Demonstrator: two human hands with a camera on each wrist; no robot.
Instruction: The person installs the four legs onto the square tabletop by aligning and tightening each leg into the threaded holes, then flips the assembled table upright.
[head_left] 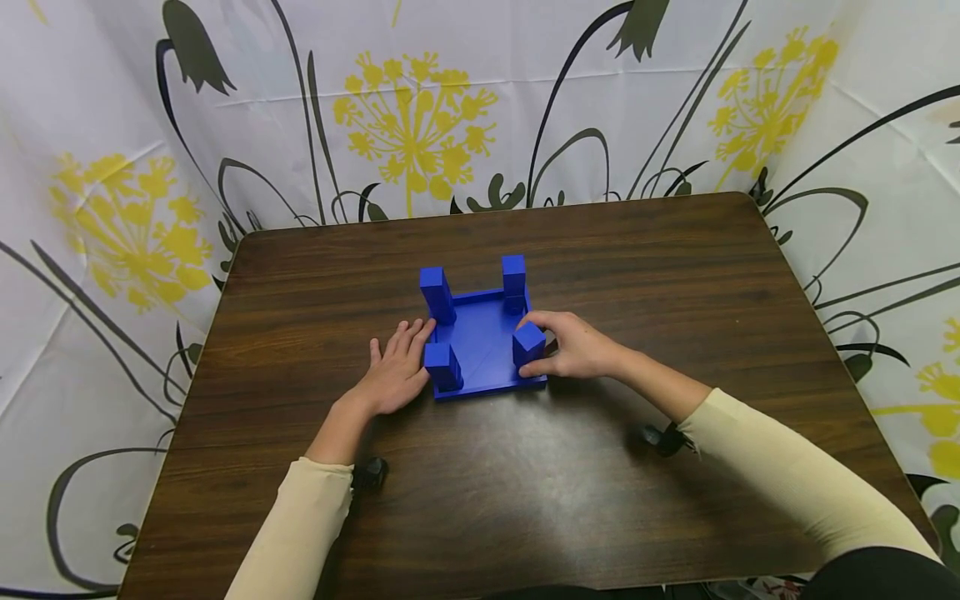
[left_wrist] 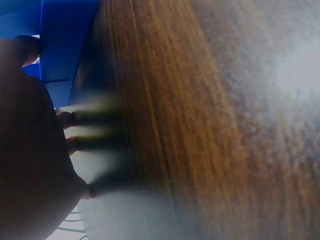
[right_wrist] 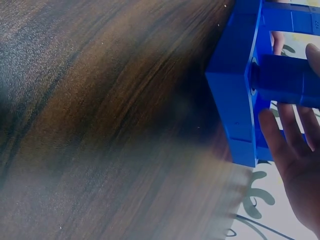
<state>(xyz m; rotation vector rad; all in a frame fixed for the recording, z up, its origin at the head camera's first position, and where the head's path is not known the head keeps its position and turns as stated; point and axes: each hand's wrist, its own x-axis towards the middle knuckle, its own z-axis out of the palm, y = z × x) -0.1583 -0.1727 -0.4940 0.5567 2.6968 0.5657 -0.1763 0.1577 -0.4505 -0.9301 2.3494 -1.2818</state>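
Note:
A shallow square blue tray [head_left: 483, 333] with a raised rim lies on the table, and a blue post stands at each corner. My right hand [head_left: 573, 346] grips the near-right post [head_left: 528, 343] between thumb and fingers. That post looks turned relative to the others; the right wrist view shows its lower end [right_wrist: 280, 77] at the tray's corner. My left hand [head_left: 393, 375] rests on the table with fingers extended, against the tray's left side. Close to it are the near-left post [head_left: 442, 367] and the far-left post [head_left: 437, 293]. At the far right corner is another post [head_left: 513, 282].
The dark wood-grain table [head_left: 637, 275] extends around the tray on all sides. Behind it and at its sides hangs a white curtain [head_left: 510, 108] with yellow and grey flowers. Small black devices [head_left: 371, 473] are at both wrists.

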